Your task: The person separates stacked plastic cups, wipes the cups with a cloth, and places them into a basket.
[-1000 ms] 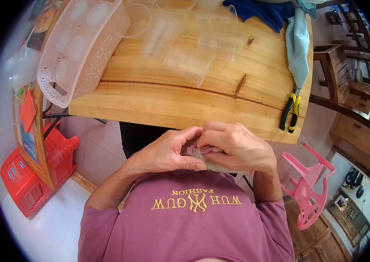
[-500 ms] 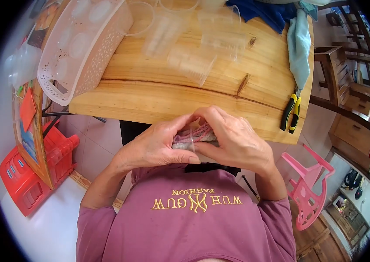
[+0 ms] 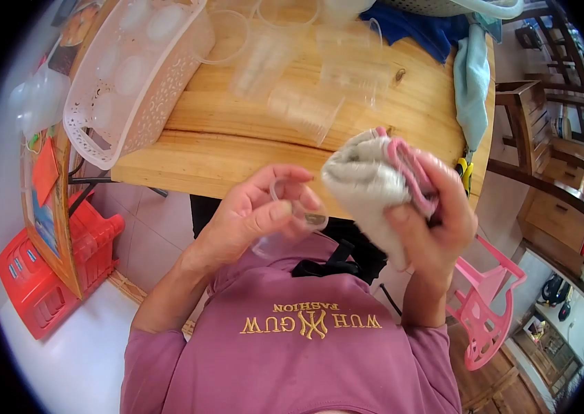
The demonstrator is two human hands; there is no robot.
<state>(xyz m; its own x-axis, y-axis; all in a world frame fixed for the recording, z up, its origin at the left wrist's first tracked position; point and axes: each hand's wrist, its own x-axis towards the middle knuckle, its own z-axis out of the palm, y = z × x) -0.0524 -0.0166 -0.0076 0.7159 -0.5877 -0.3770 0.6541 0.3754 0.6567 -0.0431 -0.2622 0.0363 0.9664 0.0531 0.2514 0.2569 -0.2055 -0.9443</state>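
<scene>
My left hand (image 3: 247, 214) is curled around a clear plastic cup (image 3: 270, 245), its rim tilted toward the right. Out to the right, my right hand (image 3: 444, 217) grips a folded white cloth (image 3: 368, 172) with pink edging, thumb on its near side. The cloth is apart from the cup and hangs above the table's near edge. Beyond my hands, several clear plastic cups (image 3: 304, 110) lie or stand on the wooden table (image 3: 230, 155).
A pale pink openwork basket (image 3: 144, 103) with rounded translucent items stands at the table's left. On the right lie a light blue cloth (image 3: 471, 90), yellow-and-black pliers (image 3: 466, 172) and a dark blue cloth (image 3: 419, 24). A pink plastic chair (image 3: 485, 310) is on the floor.
The cloth has come away from the cup and moved up and right in my right hand. My hands were together before; the left still has the cup.
</scene>
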